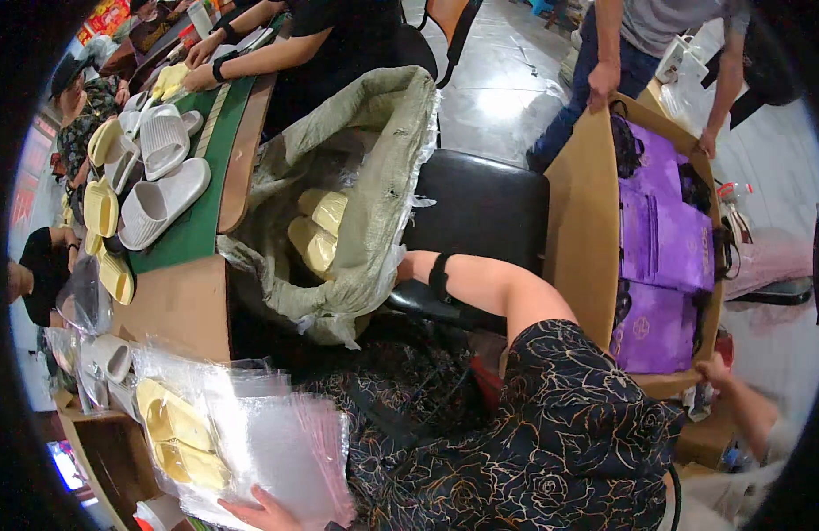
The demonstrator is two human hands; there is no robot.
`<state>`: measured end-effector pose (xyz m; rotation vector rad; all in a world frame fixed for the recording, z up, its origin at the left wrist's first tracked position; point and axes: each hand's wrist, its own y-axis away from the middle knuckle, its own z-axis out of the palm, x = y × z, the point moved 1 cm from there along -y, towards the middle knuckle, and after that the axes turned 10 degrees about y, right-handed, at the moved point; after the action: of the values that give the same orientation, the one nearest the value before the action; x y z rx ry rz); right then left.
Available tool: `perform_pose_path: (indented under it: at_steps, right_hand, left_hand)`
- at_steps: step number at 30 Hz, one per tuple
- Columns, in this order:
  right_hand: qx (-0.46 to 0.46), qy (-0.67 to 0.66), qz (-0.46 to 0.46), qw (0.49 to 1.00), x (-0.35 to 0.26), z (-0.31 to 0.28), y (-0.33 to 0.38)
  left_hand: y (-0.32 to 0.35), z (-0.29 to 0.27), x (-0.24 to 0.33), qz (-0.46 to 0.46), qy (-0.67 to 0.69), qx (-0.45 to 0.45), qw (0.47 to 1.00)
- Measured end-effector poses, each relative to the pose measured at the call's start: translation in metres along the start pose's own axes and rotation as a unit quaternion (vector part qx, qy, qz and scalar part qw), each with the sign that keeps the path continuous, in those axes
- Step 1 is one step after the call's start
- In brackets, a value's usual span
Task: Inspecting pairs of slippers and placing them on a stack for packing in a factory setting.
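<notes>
My left hand (266,511), fingers stretched out, lies against a stack of clear plastic bags (276,442) at the lower left. Beside it, a pair of yellow slippers (181,434) is inside a clear bag. My right arm, with a black band near the wrist, reaches across to a woven sack (387,177). At the sack's near rim is my right hand (404,265); its fingers are hidden there. Down in the open sack sits another yellow pair of slippers (316,234), with clear plastic around it.
Grey slippers (166,203) and yellow ones lie on a green-topped table (210,177), with people around it. Right of the sack stands a black chair (480,203). Two people's hands hold a cardboard box (577,221) of purple bags (653,248); another hand touches its near edge.
</notes>
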<state>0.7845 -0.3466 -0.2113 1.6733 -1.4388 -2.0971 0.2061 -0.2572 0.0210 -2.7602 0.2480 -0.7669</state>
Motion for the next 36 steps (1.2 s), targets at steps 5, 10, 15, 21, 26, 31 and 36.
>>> perform_pose_path:
  at_steps: [5,10,15,21,26,31,36]
  right_hand:
    - [0.491,0.364,0.104,0.785,0.029,-0.136,0.033]
    - [0.508,0.157,0.405,0.744,0.102,-0.244,0.086]
    - [0.497,0.036,0.352,0.792,0.156,-0.258,0.103]
    - [0.526,0.085,0.314,0.786,0.148,-0.289,0.083]
    - [0.482,0.101,0.211,0.844,0.148,-0.328,0.065]
    - [0.489,0.140,0.151,0.848,0.159,-0.337,0.060]
    - [0.519,0.214,0.276,0.780,0.121,-0.301,0.056]
  left_hand:
    - [-0.003,0.003,-0.004,0.014,-0.004,0.001,1.000]
    - [-0.004,0.004,-0.013,0.014,-0.003,0.002,1.000]
    - [-0.006,0.004,-0.013,0.021,-0.004,-0.002,1.000]
    - [-0.010,0.002,-0.030,0.020,0.003,-0.019,1.000]
    - [-0.015,0.000,-0.038,0.008,0.008,-0.029,1.000]
    - [-0.017,-0.002,-0.038,0.022,0.000,-0.039,0.999]
    - [-0.016,0.010,-0.058,0.044,0.002,-0.023,0.999]
